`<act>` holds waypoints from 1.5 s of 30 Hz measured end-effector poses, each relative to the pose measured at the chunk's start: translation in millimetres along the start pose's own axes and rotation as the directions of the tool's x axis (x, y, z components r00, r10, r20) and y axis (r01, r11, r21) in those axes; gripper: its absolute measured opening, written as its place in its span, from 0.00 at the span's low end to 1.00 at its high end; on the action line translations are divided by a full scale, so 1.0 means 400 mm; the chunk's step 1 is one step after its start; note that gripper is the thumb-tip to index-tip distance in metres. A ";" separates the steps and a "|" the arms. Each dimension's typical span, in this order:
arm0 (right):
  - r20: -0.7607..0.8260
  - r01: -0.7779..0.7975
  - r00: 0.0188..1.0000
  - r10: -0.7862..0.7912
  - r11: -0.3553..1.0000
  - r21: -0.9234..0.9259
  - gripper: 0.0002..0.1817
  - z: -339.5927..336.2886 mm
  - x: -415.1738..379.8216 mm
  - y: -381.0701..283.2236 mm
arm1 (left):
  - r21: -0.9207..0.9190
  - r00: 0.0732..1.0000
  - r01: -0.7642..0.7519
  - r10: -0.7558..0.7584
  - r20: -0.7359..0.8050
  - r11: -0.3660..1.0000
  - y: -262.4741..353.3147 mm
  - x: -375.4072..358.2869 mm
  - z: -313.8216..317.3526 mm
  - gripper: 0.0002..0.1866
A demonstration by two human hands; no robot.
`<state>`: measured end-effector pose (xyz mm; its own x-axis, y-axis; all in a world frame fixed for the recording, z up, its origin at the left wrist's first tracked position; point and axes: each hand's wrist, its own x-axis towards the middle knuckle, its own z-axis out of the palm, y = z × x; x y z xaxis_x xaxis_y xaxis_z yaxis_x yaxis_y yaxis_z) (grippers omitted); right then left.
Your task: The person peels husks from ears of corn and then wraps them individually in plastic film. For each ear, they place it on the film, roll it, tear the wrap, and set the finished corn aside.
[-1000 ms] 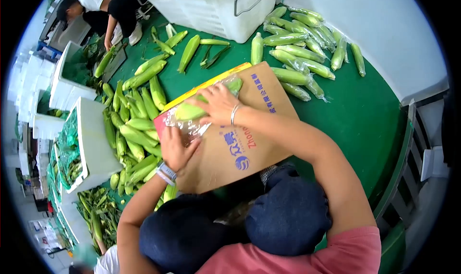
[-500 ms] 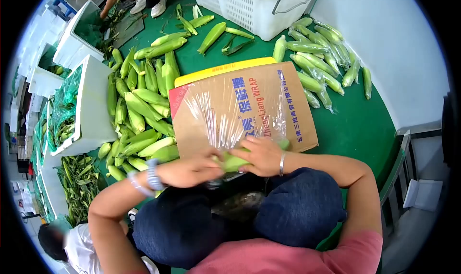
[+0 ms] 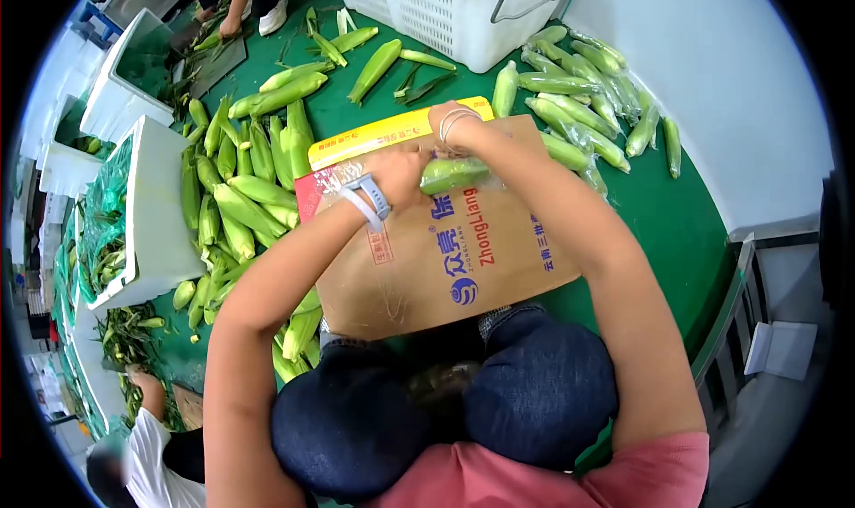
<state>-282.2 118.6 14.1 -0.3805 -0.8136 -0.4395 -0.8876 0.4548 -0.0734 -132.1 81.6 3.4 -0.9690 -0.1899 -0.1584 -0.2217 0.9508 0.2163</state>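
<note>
An ear of corn (image 3: 450, 175), green-husked and with clear plastic film on it, lies across the printed cardboard box (image 3: 401, 276) in front of me. My left hand (image 3: 401, 174) is closed at the ear's left end; its fingertips are partly hidden. Farther up, my right hand (image 3: 454, 123) rests against the yellow strip (image 3: 370, 137) along the box's far edge. Its fingers look curled, but what they hold is hidden. The right forearm passes over the ear's right end.
Unwrapped corn (image 3: 245, 207) is heaped left of the box. Film-wrapped ears (image 3: 583, 121) lie at the right, near a white crate (image 3: 445, 14). White foam boxes (image 3: 165, 214) line the left. Another person's hand (image 3: 233, 25) is among husks at the top left; a second person bends at lower left.
Both hands have moved from the box's near edge to its far side, bringing the corn along. The right hand has left the ear for the yellow strip. The film sheet over the box has gone.
</note>
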 end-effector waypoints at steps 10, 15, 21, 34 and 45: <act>-0.105 0.124 0.989 -0.107 0.977 0.172 0.16 0.112 -0.041 0.058 | -0.658 0.343 0.011 0.615 0.710 0.753 -0.071 -0.382 -0.030 0.45; -0.338 0.514 0.848 -0.409 0.789 0.336 0.28 0.163 -0.200 0.035 | -0.761 0.884 0.467 0.211 0.418 -0.450 -0.158 -0.555 -0.020 0.32; -0.488 0.558 0.751 -0.445 0.033 0.829 0.33 0.211 -0.360 -0.211 | -0.704 0.942 -0.286 -0.326 -0.082 -0.650 0.066 -0.347 -0.060 0.20; -0.693 0.529 0.314 -0.649 0.726 -0.439 0.23 0.044 -0.385 0.043 | -0.961 0.960 0.278 0.034 0.278 0.000 0.038 -0.308 0.164 0.11; -0.600 -0.103 0.590 0.540 0.788 0.607 0.32 0.172 -0.133 0.816 | -0.115 0.864 0.475 -0.487 -0.126 0.873 -0.290 -0.704 0.362 0.31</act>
<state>-533.8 335.2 -48.0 -0.8595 -0.4523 0.2381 -0.5024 0.6619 -0.5562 182.2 60.2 -116.4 -0.7436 -0.6577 -0.1208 -0.6658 0.7116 0.2244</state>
